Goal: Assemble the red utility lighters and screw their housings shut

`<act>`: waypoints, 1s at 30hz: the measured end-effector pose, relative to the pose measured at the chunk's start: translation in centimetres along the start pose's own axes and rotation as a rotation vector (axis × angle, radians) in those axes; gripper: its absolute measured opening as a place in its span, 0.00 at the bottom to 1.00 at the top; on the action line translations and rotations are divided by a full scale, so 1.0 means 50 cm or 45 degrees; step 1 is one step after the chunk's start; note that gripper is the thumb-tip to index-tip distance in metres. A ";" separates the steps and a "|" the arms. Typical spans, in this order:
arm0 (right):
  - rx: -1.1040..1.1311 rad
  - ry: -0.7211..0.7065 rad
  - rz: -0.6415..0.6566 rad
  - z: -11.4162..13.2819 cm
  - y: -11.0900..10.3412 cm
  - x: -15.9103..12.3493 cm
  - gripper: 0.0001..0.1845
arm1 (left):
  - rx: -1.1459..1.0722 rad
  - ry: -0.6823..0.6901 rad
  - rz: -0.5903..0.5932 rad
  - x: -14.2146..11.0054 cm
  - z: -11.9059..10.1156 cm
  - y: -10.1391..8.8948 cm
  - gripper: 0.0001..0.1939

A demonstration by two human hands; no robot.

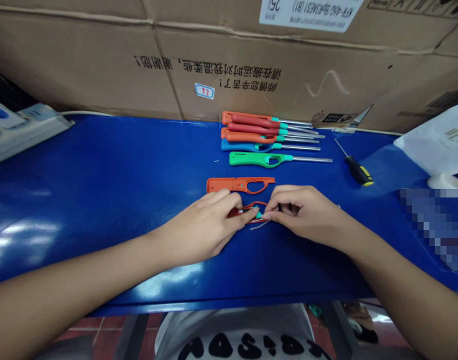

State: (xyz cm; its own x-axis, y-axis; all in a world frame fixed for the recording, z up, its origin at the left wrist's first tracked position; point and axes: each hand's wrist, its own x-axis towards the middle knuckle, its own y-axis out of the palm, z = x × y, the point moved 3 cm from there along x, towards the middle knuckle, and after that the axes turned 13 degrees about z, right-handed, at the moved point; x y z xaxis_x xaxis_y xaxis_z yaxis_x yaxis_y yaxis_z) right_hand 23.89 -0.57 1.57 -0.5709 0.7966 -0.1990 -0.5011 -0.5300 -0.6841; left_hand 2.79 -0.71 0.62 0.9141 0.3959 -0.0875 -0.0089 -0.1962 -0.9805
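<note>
My left hand (208, 225) presses an open red-orange half of a gas lighter casing (251, 205) against the table, thumb and forefinger by the turquoise trigger (258, 215) inside it. At the casing's front end my right hand (298, 212) is closed in a pinch, its fingertips hiding that end. A thin pale tube or wire (259, 226) lies along the near side of the casing. Just beyond my left fingers rests the matching orange casing half (240, 184), hollow side up. Much of the casing under my left hand is hidden.
Farther back lie several complete lighters, among them a green lighter (247, 159) and a blue lighter (236, 145). To their right are a black-and-yellow screwdriver (358, 171) and a white bag (435, 140). A big cardboard box (112, 85) stands along the back of the blue table (101, 200).
</note>
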 end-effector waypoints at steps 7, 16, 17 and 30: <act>-0.022 -0.017 -0.013 0.002 -0.003 -0.001 0.08 | -0.130 0.015 -0.178 -0.009 0.003 -0.009 0.19; -0.090 -0.131 -0.048 0.007 -0.004 -0.010 0.04 | -0.299 0.049 -0.236 -0.006 0.011 -0.011 0.11; -0.080 -0.137 -0.039 0.007 -0.005 -0.011 0.04 | -0.292 0.049 -0.226 -0.006 0.012 -0.009 0.12; -0.088 -0.157 0.116 0.014 -0.028 -0.030 0.09 | -0.289 0.030 -0.175 -0.006 0.015 -0.002 0.14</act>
State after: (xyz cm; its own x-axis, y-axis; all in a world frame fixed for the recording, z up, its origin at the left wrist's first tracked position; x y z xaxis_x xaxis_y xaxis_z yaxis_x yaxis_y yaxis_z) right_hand 24.97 -1.24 3.32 -0.6894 0.7023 -0.1773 -0.4004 -0.5735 -0.7147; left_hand 2.22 -0.14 0.61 0.9097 0.4123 0.0505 0.2049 -0.3395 -0.9180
